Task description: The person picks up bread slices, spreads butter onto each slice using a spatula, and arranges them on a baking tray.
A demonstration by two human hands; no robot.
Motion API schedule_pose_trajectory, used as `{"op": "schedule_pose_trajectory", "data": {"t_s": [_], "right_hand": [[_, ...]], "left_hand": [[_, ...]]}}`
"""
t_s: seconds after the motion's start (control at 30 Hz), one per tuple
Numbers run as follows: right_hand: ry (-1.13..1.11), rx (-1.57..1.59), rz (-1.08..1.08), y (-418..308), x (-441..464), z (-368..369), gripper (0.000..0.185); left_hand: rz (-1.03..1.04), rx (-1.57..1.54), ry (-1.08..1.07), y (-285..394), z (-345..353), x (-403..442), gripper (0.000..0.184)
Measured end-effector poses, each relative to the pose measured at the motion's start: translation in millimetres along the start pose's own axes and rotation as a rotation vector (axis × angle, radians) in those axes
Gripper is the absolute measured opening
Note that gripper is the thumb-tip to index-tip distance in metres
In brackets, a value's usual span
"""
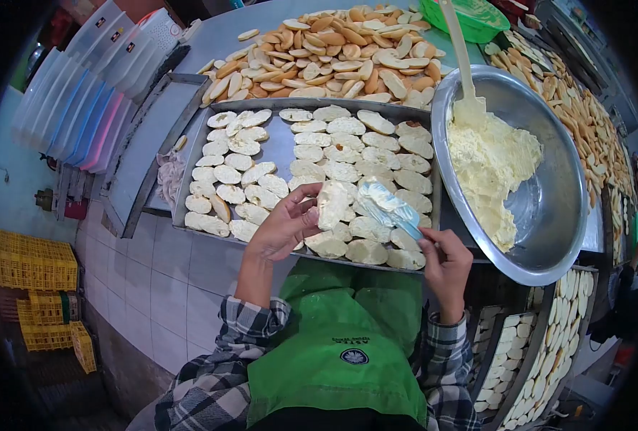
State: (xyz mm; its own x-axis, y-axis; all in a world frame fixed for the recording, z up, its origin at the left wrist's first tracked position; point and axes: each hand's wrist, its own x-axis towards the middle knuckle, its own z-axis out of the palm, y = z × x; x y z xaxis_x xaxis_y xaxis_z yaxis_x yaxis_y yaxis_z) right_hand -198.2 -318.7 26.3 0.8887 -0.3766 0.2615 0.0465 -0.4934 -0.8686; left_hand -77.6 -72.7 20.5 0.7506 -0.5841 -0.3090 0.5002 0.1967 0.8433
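Note:
Between its thumb and fingers, my left hand (288, 224) holds a bread slice (330, 205) covered with pale cream. My right hand (446, 260) grips a light blue spatula (398, 208), its blade smeared with cream and close to the right of the slice. Both are over a metal tray (276, 136) holding rows of bread slices, many of them coated. To the right, a large steel bowl (548, 215) contains a mass of pale yellow cream (487, 161), with a cream-coloured scraper (465, 72) standing in it.
Uncoated bread pieces (333, 54) are heaped behind the tray. A green basket (477, 18) stands at the back. Plastic containers (82, 100) are at the left, yellow crates (31, 266) lower down. More filled trays (552, 345) sit below the bowl.

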Motion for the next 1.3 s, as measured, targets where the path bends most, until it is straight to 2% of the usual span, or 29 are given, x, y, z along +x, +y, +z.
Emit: {"op": "schedule_pose_trajectory", "data": {"t_s": [0.13,0.27,0.37,0.43,0.47,0.53,0.6,0.67,0.73,0.77,0.8,0.93,1.1,1.13,1.2,1.3], "right_hand": [[-0.008,-0.070,-0.036,4.4,-10.1,12.2,0.016],[-0.037,-0.011,-0.034,2.1,-15.7,18.6,0.013],[-0.145,0.102,0.065,5.4,-19.0,20.8,0.014],[-0.174,0.486,0.246,8.9,-20.9,21.9,0.012],[-0.175,0.487,0.245,13.2,-20.9,25.2,0.012],[-0.006,0.413,0.219,17.2,-16.7,32.8,0.015],[0.017,0.473,0.216,12.9,-12.5,35.7,0.014],[0.088,0.105,0.118,9.5,-10.8,41.1,0.014],[0.204,0.095,0.086,15.0,-9.8,44.0,0.015],[0.194,0.144,0.164,18.1,-11.6,41.3,0.015],[0.187,0.190,0.245,21.3,-13.7,38.3,0.015],[0.180,0.285,0.292,25.9,-19.7,28.0,0.016],[0.179,0.270,0.302,28.6,-22.4,27.0,0.016],[0.177,0.260,0.305,27.9,-22.8,27.9,0.016],[0.170,0.248,0.312,27.6,-23.7,29.4,0.016],[0.162,0.228,0.308,29.6,-23.9,30.9,0.016]], "left_hand": [[0.113,-0.225,-0.016,-4.0,7.5,1.5,0.046],[0.195,-0.225,0.076,-1.8,16.5,4.5,0.046],[0.219,-0.075,0.177,-7.8,7.0,7.6,0.048],[0.236,-0.131,0.197,-9.0,3.3,6.4,0.047],[0.238,-0.131,0.198,-9.1,4.0,5.2,0.047],[0.177,-0.155,0.165,-9.2,6.5,2.5,0.047],[0.154,-0.188,0.107,-13.2,9.7,0.7,0.047],[0.123,-0.207,0.014,-17.6,9.8,-1.1,0.046],[0.068,-0.190,0.059,-17.6,5.5,-2.8,0.044],[0.080,-0.190,0.073,-16.3,-1.2,-2.5,0.044],[0.107,-0.088,0.129,-11.6,-11.2,1.2,0.042],[0.194,0.356,0.307,27.6,-70.1,20.2,0.041],[0.091,0.806,0.540,73.4,-127.0,61.0,0.033],[0.089,0.807,0.539,75.4,-135.6,70.6,0.033],[0.006,1.005,0.556,76.1,-150.4,85.2,0.028],[0.014,1.246,0.581,70.5,-162.2,103.5,0.024]]}}
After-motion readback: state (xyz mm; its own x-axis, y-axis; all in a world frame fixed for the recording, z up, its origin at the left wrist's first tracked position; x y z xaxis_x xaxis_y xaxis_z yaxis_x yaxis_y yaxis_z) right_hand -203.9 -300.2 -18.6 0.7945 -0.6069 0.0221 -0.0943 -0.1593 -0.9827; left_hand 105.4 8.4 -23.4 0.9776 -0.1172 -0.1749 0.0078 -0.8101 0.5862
